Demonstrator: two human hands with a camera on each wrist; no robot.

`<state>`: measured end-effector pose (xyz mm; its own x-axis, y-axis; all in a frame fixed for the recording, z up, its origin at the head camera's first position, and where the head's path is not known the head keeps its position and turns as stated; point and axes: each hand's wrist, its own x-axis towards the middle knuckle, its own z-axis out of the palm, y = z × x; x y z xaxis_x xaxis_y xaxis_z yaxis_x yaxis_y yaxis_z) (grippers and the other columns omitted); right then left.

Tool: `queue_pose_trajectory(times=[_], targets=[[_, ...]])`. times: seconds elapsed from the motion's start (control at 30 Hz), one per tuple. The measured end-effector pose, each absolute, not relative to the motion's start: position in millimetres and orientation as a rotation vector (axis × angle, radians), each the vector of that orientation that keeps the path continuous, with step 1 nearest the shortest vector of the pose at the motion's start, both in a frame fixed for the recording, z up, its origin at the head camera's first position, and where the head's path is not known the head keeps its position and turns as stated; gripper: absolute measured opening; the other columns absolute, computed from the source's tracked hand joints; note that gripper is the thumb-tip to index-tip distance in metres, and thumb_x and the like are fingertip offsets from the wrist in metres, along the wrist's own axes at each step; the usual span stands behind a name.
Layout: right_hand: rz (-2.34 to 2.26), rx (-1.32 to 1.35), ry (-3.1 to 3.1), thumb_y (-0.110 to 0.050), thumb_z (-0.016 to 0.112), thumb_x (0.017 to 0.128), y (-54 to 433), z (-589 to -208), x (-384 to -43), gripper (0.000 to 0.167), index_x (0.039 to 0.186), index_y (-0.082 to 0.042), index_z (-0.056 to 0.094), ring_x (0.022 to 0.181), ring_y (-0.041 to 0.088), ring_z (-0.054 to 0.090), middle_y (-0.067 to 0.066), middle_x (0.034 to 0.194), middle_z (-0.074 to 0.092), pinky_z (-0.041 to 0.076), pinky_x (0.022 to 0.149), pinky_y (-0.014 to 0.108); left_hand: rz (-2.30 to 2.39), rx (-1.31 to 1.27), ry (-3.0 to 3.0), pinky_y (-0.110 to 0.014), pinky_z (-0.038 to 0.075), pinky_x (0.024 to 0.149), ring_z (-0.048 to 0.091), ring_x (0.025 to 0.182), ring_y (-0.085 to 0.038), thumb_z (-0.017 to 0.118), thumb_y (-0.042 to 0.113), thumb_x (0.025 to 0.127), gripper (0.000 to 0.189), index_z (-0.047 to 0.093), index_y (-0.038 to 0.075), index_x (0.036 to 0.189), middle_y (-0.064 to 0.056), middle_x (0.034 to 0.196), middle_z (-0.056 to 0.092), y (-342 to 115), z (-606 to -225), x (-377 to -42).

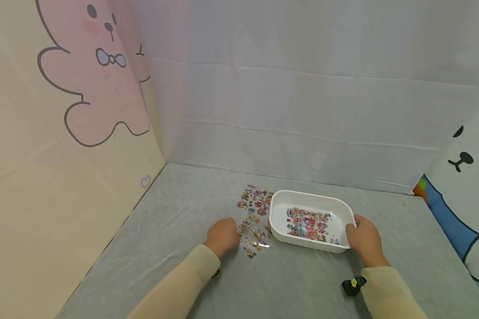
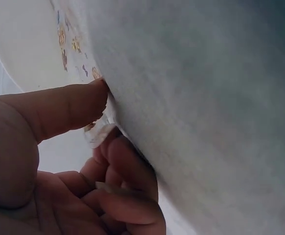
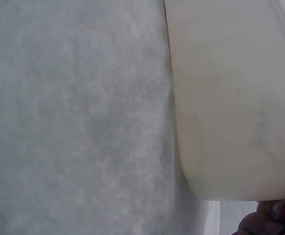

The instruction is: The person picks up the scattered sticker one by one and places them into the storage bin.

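Observation:
A white rectangular plastic tub (image 1: 341, 207) sits on the table, its right end gripped by my right hand (image 1: 365, 237) with the thumb over the rim. Inside it lies a sheet of small colourful stickers (image 1: 308, 224). Left of the tub, clear sticker sheets (image 1: 252, 241) printed with small cartoon figures lie flat, partly against its side. My left hand (image 1: 222, 235) is at their left edge. Up close in the left wrist view, a lifted clear corner (image 2: 103, 136) of a sheet shows between thumb (image 2: 78, 105) and curled fingers. The right wrist view mostly shows the tub's outer wall (image 3: 235, 107).
A grey cloth covers the table (image 1: 175, 199). Behind it hangs a white curtain (image 1: 287, 97). On the left stands a cream wall cloth with a pink bear (image 1: 104, 88), and a white bear print (image 1: 463, 190) is at the right. A small black device (image 1: 352, 285) is at the right wrist.

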<state>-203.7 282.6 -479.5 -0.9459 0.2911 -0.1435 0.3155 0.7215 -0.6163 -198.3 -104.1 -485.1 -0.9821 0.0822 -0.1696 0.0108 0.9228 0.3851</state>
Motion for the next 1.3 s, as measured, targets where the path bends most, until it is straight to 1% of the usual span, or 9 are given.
queue_pose_trajectory(times=[0.17,0.3,0.47,0.67,0.77,0.9,1.03,1.13,1.3], targets=[[-1.04,0.496,2.886,-0.012,0.04,0.099,282.7,-480.8,-204.2,0.054,0.145,0.016,0.043,0.114,0.047,0.056,0.038,0.135,0.052,0.046,0.097,0.063,0.75,0.12,2.801,-0.029,0.028,0.047,0.032,0.051,-0.014,0.072,0.002,0.078,0.043,0.039,0.018,0.055,0.004,0.056,0.036,-113.0,-484.2,-202.0],[-1.032,0.5,2.894,-0.012,0.04,0.099,283.0,-481.1,-205.1,0.054,0.145,0.016,0.043,0.113,0.047,0.057,0.038,0.134,0.053,0.046,0.096,0.063,0.973,0.124,2.657,-0.026,0.027,0.047,0.031,0.049,-0.01,0.079,0.009,0.075,0.045,0.043,0.02,0.053,0.008,0.053,0.035,-121.9,-481.5,-205.0],[-1.027,0.504,2.891,-0.012,0.04,0.099,283.2,-479.5,-205.9,0.054,0.145,0.016,0.043,0.114,0.047,0.056,0.038,0.135,0.053,0.045,0.097,0.063,1.201,0.045,2.435,-0.028,0.025,0.047,0.027,0.049,-0.011,0.081,0.014,0.08,0.048,0.042,0.02,0.053,0.008,0.052,0.032,-132.7,-477.7,-206.8],[-1.02,0.511,2.888,-0.012,0.04,0.099,283.8,-479.9,-206.1,0.054,0.146,0.016,0.042,0.114,0.048,0.056,0.038,0.134,0.053,0.045,0.097,0.063,1.385,-0.012,2.216,-0.028,0.031,0.048,0.034,0.051,-0.012,0.08,0.016,0.088,0.044,0.049,0.017,0.058,0.002,0.056,0.045,-143.9,-475.5,-204.9],[-1.019,0.511,2.889,-0.012,0.04,0.099,284.0,-480.3,-205.6,0.054,0.146,0.016,0.042,0.113,0.047,0.056,0.038,0.134,0.053,0.046,0.096,0.063,1.452,-0.025,2.174,-0.027,0.034,0.05,0.038,0.052,-0.012,0.081,0.017,0.089,0.039,0.053,0.016,0.062,0.0,0.06,0.051,-147.6,-478.2,-204.2],[-1.027,0.504,2.88,-0.012,0.04,0.099,283.5,-479.2,-204.9,0.055,0.146,0.016,0.042,0.114,0.048,0.056,0.038,0.134,0.052,0.045,0.097,0.063,1.545,-0.049,2.148,-0.025,0.037,0.052,0.044,0.054,-0.011,0.082,0.016,0.088,0.028,0.063,0.011,0.069,0.0,0.064,0.06,-150.3,-485.4,-204.2],[-1.031,0.501,2.878,-0.012,0.04,0.099,282.6,-477.4,-204.7,0.054,0.146,0.017,0.041,0.116,0.049,0.055,0.039,0.135,0.052,0.044,0.099,0.064,1.671,-0.089,2.101,-0.023,0.044,0.055,0.059,0.06,-0.008,0.077,0.011,0.092,0.008,0.075,0.003,0.091,-0.002,0.075,0.073,-150.3,-488.2,-205.9],[-1.035,0.509,2.875,-0.012,0.04,0.1,281.7,-476.9,-204.5,0.054,0.146,0.017,0.041,0.117,0.049,0.055,0.039,0.136,0.051,0.044,0.099,0.064,1.754,-0.138,2.045,-0.022,0.048,0.058,0.068,0.067,-0.008,0.073,0.008,0.096,0.013,0.075,-0.001,0.105,-0.006,0.082,0.076,-149.1,-484.8,-206.6],[-1.043,0.517,2.874,-0.012,0.041,0.1,281.0,-477.6,-204.2,0.054,0.146,0.017,0.041,0.116,0.049,0.055,0.039,0.135,0.051,0.045,0.098,0.064,1.854,-0.176,1.965,-0.025,0.055,0.065,0.071,0.073,-0.012,0.069,0.006,0.098,0.021,0.07,-0.005,0.116,-0.012,0.091,0.077,-146.6,-475.3,-206.1]])
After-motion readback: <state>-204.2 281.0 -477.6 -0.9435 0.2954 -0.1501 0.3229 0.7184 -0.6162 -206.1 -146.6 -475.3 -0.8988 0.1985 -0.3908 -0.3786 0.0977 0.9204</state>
